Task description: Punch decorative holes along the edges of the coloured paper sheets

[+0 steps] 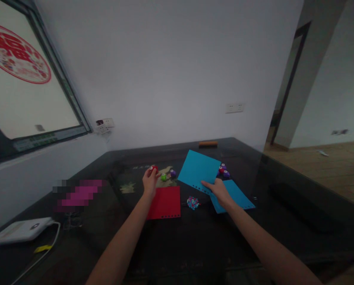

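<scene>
My left hand (150,180) pinches a small red toy with eyes (153,169) above the table. A green toy (164,177) and a purple toy (173,173) sit just right of it. Below lies a red sheet with punched holes (166,202), partly behind my left forearm. In my right hand (219,190) is a blue sheet with punched holes (199,168), gripped at its lower edge and raised at a tilt. Under that hand, a second blue sheet (238,196) rests on the table. Between the sheets is a pile of small coloured pieces (193,202).
Behind the raised sheet, several purple and red toys (223,170) cluster. A brown bar (208,144) lies at the back of the dark table (177,245). On the left are a white device (22,230) with a cable and a pixelated pink patch. A dark long object (301,206) lies right.
</scene>
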`<action>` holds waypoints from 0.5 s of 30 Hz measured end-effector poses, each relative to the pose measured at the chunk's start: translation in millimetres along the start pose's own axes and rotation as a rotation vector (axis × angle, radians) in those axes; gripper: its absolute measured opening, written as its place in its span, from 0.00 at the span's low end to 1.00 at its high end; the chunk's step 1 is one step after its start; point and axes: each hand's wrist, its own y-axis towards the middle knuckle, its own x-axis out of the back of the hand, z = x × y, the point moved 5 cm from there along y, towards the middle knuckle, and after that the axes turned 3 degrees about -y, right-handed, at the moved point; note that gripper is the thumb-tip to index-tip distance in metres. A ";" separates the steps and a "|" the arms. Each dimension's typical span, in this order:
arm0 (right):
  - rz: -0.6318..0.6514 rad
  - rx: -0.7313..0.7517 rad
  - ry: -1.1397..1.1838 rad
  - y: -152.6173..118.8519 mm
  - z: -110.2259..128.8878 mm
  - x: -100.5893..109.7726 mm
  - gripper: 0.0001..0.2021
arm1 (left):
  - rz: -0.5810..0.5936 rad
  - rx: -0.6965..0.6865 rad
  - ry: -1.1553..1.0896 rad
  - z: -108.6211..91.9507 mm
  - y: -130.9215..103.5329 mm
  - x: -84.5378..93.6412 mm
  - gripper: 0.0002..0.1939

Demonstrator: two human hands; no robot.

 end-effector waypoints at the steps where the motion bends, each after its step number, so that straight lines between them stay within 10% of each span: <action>1: 0.001 -0.007 0.009 -0.3 0.1 0.0 0.21 | 0.012 0.042 -0.079 1.6 -7.5 -6.3 0.12; 15: 0.014 0.033 0.188 1.4 1.1 -1.2 0.21 | 0.351 0.515 -0.016 23.5 -128.0 -64.6 0.15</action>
